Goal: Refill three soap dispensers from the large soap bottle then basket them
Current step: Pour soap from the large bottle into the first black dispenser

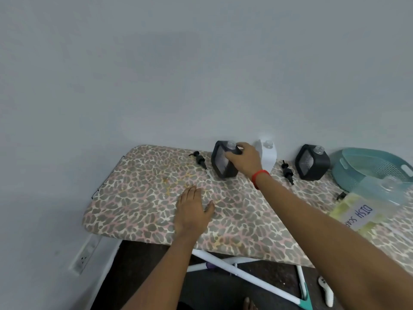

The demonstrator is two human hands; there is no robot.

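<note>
Three uncapped soap dispensers stand along the wall on the leopard-print board [143, 198]. My right hand [244, 161] grips the left black dispenser [220, 163] near its top. A white dispenser [268, 156] stands just behind that hand, and a second black dispenser [312, 162] is farther right. My left hand [192, 211] rests flat on the board, holding nothing. The large soap bottle [366, 204], labelled DISH SOAP, lies at the right edge in front of the teal basket [377, 168]. Two black pumps lie loose: one pump [199, 159] at the left and another pump [287, 172] between the dispensers.
A grey wall rises right behind the board. Another small black part [340, 195] lies by the large bottle. White board legs [245, 274] and a white controller-like object [326, 290] are on the dark floor below. A wall socket [85, 253] sits low at the left.
</note>
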